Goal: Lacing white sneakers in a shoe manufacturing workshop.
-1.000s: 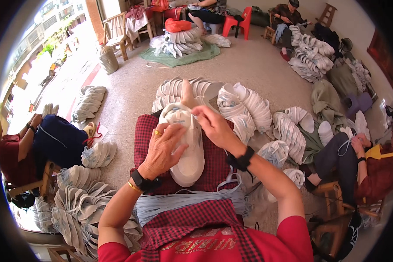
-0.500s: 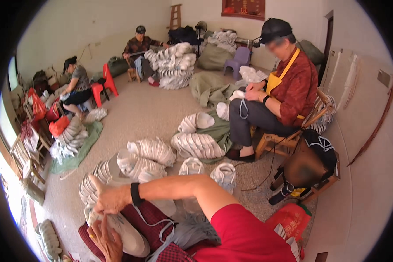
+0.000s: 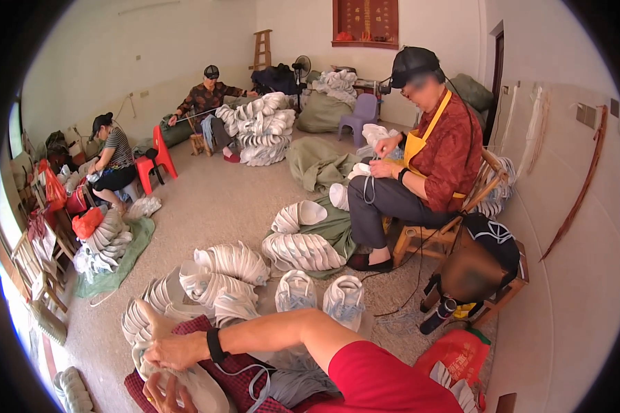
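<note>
A white shoe lies across my lap on dark red checked cloth. My left hand, with a ring on one finger, is low in the view, its bent fingers gripping the side of the shoe. Over the shoe's opening is my right hand, a black band on its wrist. Its fingers are bent together, one digit sticks up, and what they pinch is hidden. Pale grey-blue laces lie bunched on my lap, with a loop beside my right wrist.
Two laced white shoes, one of them this shoe, stand ahead near nested rows of shoe uppers. On the right a person sits working by a stool with a bag. Two people sit farther back. A red bag lies at lower right.
The view has tilted up slightly, so the room sits lower and further left. My right hand has come down closer to my left hand at the shoe.
</note>
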### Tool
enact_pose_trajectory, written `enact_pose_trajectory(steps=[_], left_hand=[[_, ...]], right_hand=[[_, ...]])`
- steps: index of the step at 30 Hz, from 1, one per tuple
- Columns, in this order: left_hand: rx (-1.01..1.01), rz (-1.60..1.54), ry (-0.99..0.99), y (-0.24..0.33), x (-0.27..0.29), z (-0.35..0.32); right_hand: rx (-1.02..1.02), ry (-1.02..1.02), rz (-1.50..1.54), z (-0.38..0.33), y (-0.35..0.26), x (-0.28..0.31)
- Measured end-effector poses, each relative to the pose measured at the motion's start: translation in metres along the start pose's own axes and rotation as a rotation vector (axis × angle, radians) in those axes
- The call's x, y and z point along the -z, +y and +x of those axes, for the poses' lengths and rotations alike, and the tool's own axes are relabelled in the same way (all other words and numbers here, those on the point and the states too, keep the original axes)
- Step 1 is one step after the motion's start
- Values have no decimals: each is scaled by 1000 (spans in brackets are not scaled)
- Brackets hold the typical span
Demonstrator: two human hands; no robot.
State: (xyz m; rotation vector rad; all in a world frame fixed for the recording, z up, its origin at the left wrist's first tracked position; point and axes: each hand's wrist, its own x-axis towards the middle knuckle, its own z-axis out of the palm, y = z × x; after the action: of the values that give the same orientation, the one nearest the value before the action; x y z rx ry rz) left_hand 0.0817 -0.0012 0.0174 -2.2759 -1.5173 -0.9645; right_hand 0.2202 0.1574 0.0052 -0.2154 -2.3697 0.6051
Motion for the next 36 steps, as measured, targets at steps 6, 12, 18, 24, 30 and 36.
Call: enact_pose_trajectory(steps=[6,12,18,24,30,36], left_hand=[[225,-73,102,-8,-11,-26],[386,-285,62,-9,-13,-13],[481,-465,123,-12,2,-29],[669,-591,38,-14,-1,-53],[607,-485,-59,-19,-4,-49],[692,-555,-121,-25,-7,-43]], right_hand=[[-66,62,-43,-21,5,16],[-329,77,573,-49,-5,38],[-412,-56,448,-52,-70,31],[-433,-86,343,-63,-62,17],[-454,61,238,-67,-55,-4],[-509,14,52,-59,-65,0]])
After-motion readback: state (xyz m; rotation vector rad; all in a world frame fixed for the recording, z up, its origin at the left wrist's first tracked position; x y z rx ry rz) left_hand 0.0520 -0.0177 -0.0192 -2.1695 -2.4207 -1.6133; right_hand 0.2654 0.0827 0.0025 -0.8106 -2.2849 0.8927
